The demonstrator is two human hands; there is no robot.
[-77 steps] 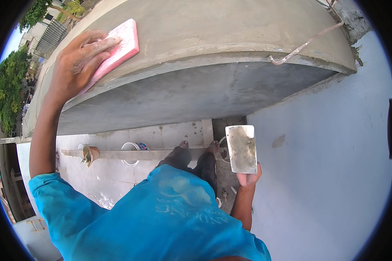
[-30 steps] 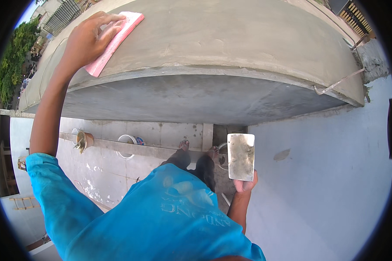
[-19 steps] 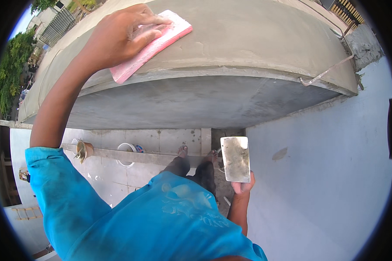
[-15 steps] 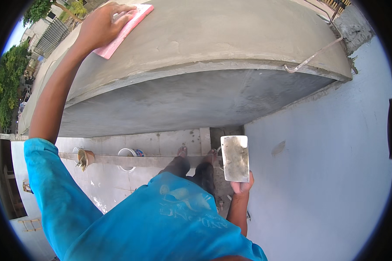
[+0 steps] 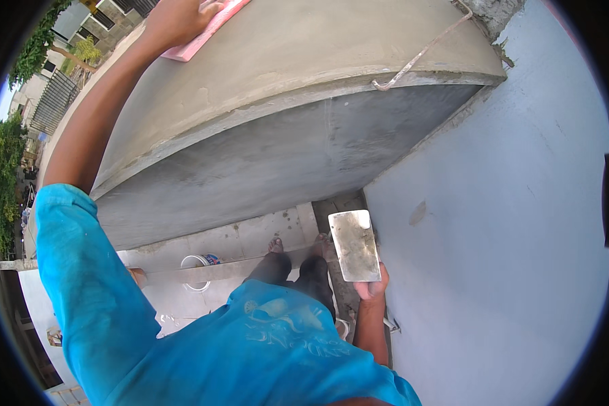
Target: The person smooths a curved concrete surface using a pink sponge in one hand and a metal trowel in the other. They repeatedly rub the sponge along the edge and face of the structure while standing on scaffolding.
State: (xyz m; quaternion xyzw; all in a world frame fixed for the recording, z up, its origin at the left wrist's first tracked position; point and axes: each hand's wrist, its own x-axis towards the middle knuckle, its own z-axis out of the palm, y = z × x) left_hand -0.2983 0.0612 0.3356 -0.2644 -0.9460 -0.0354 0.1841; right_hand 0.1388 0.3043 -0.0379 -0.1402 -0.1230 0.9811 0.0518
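Observation:
At the top edge my left hand (image 5: 179, 26) is closed on a pink plastering float (image 5: 213, 30), which lies on the grey plastered surface (image 5: 304, 44). Part of the float and the fingertips pass out of the picture. Low down near the pale wall, my right hand (image 5: 373, 284) grips a white rectangular board (image 5: 354, 245) by its lower end. Grey mortar stains cover the board's face, and it hides most of those fingers. Nothing heaped shows on the board.
A bent metal rod (image 5: 423, 54) juts over the ledge rim. The pale blue wall (image 5: 494, 216) rises at right. Below, my bare feet are by a narrow plank (image 5: 216, 272); a white bucket (image 5: 195, 287) stands beside it. A brown bucket (image 5: 139, 276) is partly hidden by my sleeve.
The view has turned, so the ledge and rod appear farther left and higher. My left hand and the pink float now sit partly beyond the top edge. The board in my right hand tilts slightly.

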